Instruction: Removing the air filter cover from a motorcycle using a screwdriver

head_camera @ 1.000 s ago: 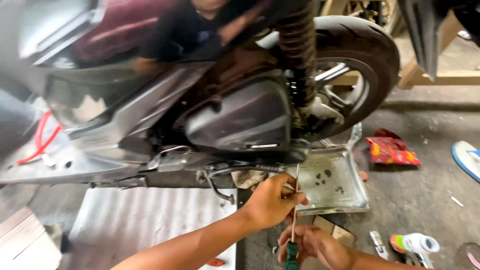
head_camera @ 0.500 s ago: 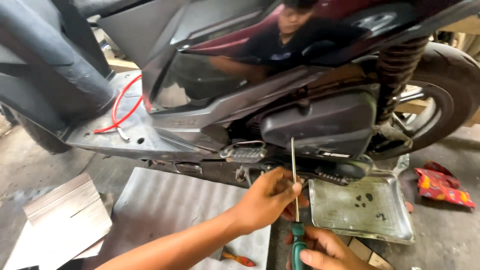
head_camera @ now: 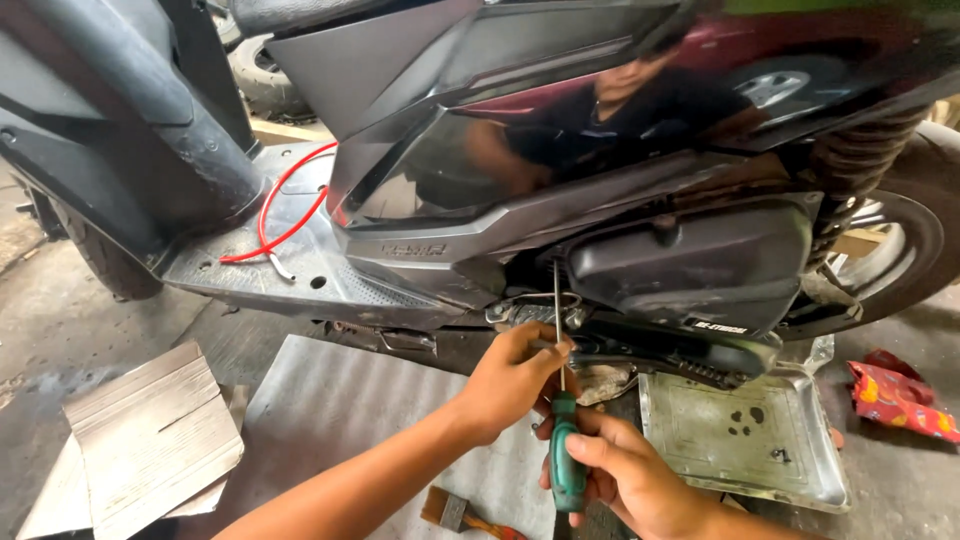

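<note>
Under the scooter's belly, just ahead of the dark grey plastic engine cover point(head_camera: 690, 265), a long thin steel-shafted screwdriver with a green plastic handle point(head_camera: 566, 455) stands nearly upright, its tip reaching up toward the metal fittings point(head_camera: 530, 312) at the lower edge of the frame; the exact point of contact is too small to make out. The right hand point(head_camera: 625, 475) is wrapped firmly around the green handle from below, thumb across its front. The left hand point(head_camera: 512, 378) is closed lightly about the bare shaft higher up, fingers pinching it to steady it.

To do this well, I judge the shaft should stay in line with the fastener, the upper hand guiding only while the lower one turns and presses upward, so the tip does not slip out and scar the head.

Just right of the hands, a shallow dented square metal drain tray point(head_camera: 800, 470) lies on the concrete floor point(head_camera: 60, 320) beneath the engine. A sheet of grey corrugated metal point(head_camera: 330, 420) lies to the left, a small wooden-handled brush point(head_camera: 455, 512) at its near edge. A red hose point(head_camera: 285, 205) loops over the scooter's grey footboard point(head_camera: 300, 265).
</note>
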